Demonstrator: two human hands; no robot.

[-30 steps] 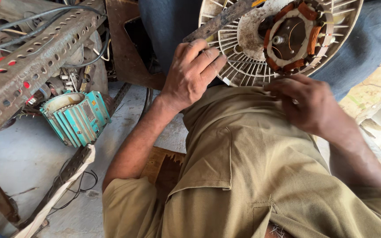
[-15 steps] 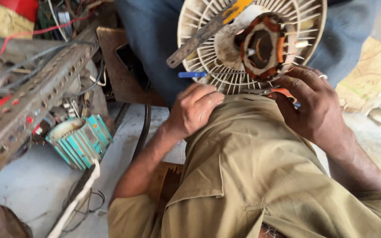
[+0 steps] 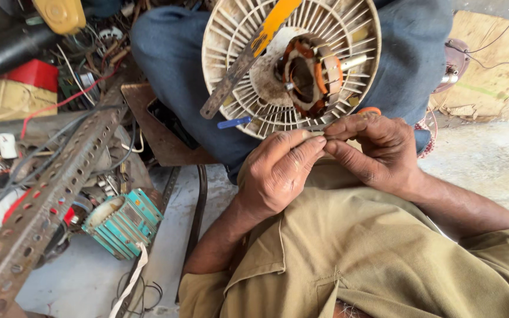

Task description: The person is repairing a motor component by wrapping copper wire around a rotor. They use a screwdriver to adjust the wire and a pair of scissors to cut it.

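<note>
At the far left, our perforated grey steel angle bar [image 3: 48, 200] runs diagonally over a tangle of wires, and just right of its lower end sits a teal ribbed motor housing [image 3: 126, 221] on the concrete floor. Half a second ago our hands sat apart on the knee; now they have closed on each other below the round cream-coloured ribbed fan grille [image 3: 290, 62], which rests against a co-worker's blue trouser leg [image 3: 172, 65] with its copper-wound stator [image 3: 312, 73] facing us. Our left hand [image 3: 281, 174] pinches thumb to forefinger; our right hand [image 3: 378, 147] meets it fingertip to fingertip, so fine work at the grille's lower rim has begun. What is pinched is too thin to make out. An orange-handled tool [image 3: 369, 111] peeks out behind the right knuckles, mostly hidden.
</note>
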